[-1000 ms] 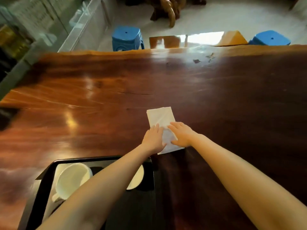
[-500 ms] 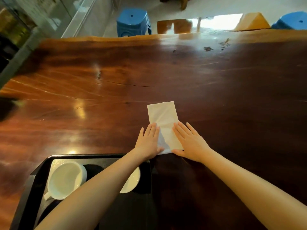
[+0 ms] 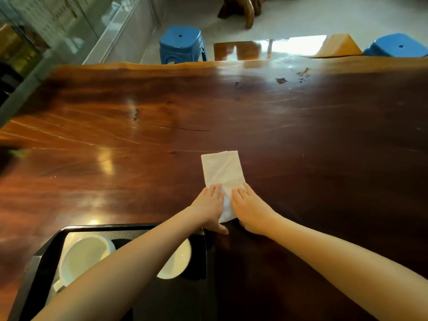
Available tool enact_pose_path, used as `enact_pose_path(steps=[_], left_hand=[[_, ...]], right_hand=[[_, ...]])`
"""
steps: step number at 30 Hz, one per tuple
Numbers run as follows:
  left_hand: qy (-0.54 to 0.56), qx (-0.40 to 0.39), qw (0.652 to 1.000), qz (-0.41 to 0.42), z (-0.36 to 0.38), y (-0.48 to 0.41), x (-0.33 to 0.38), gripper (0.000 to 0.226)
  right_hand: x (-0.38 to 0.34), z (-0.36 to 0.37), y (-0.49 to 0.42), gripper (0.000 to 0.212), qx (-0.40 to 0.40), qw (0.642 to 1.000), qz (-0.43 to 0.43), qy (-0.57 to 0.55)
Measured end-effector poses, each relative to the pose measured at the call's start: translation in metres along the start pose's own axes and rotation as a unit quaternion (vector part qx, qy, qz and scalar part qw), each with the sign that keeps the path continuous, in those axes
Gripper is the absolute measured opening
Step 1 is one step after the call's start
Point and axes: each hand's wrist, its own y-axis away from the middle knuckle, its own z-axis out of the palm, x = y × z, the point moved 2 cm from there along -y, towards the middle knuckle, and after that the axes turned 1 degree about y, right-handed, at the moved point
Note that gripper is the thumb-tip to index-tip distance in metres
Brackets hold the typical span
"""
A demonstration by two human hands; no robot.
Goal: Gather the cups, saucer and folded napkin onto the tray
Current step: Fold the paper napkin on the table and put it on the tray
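A white folded napkin point(image 3: 222, 171) lies lengthwise on the dark wooden table point(image 3: 324, 147), just beyond the tray's far right corner. My left hand point(image 3: 209, 205) and my right hand point(image 3: 249, 209) rest side by side on its near end, fingers together on top and thumbs curled at its near edge. The black tray point(image 3: 104, 228) sits at the lower left. On it lies a white cup point(image 3: 84, 258) with its handle toward me. A white saucer point(image 3: 179, 262) on the tray is partly hidden by my left forearm.
The table's far edge point(image 3: 185, 63) runs across the top of the view. Beyond it stand two blue stools point(image 3: 181, 44) point(image 3: 397, 46) and a wooden seat point(image 3: 338, 46). A glass cabinet point(image 3: 58, 26) stands at the far left.
My hands drew back from lying flat on the napkin's middle to its near end, and the spread fingers closed together. The napkin, cup and saucer stay where they were.
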Motion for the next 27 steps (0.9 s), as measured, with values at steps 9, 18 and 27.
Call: enact_pose_path(steps=[9,18,27], left_hand=[[0.269,0.113,0.955,-0.048,-0.013,-0.006,-0.030,0.027],[0.559,0.106,0.821,-0.051,-0.019,-0.025,-0.064,0.056],[0.545,0.266,0.761,-0.230,-0.015,-0.055,-0.055,0.026]], right_hand=[[0.060,-0.017,-0.006,0.016,-0.002,0.845,0.129,-0.519],[0.070,0.005,-0.025,0.025,0.068,0.705,0.200,-0.677],[0.057,-0.002,-0.061,0.023,0.210,0.745,0.360,-0.521]])
